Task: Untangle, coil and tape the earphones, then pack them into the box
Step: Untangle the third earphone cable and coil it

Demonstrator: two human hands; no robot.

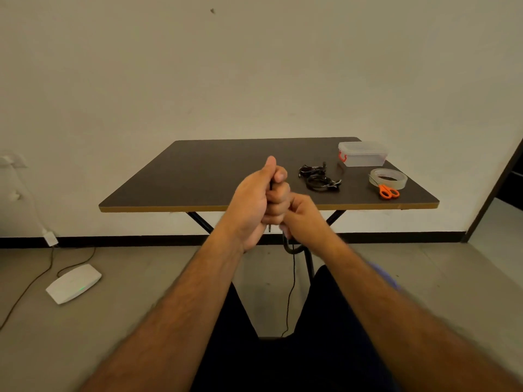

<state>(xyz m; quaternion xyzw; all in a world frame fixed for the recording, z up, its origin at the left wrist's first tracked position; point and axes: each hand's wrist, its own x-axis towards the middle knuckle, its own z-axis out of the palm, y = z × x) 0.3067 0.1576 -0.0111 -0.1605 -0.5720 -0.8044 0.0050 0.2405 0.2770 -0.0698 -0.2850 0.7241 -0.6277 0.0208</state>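
Nearest the camera, the person's dark-clad legs [325, 349] fill the bottom of the view, and a thin black earphone cable [291, 290] hangs down between them toward the floor. Both forearms reach forward and meet in front of the near edge of the table [198, 176]. The left hand [254, 202] is curled into a fist around the upper part of that cable, thumb pointing up, with a small metal plug end showing just below the fist. The right hand [300, 216] sits just beside and touching the left, its fingers curled round the same cable, which loops out beneath it before dropping. On the floor to the left lies a white router-like device [73, 282] with a green light, wires running from it toward the wall. Farther off, on the dark tabletop to the right, lie two coiled black earphone bundles [319, 178], touching or nearly touching each other. Right of them sit orange-handled scissors [388, 190], resting against a roll of clear tape [388, 178]. Behind these, near the far right corner, stands a clear plastic box [362, 153] with a red clasp, its lid on.
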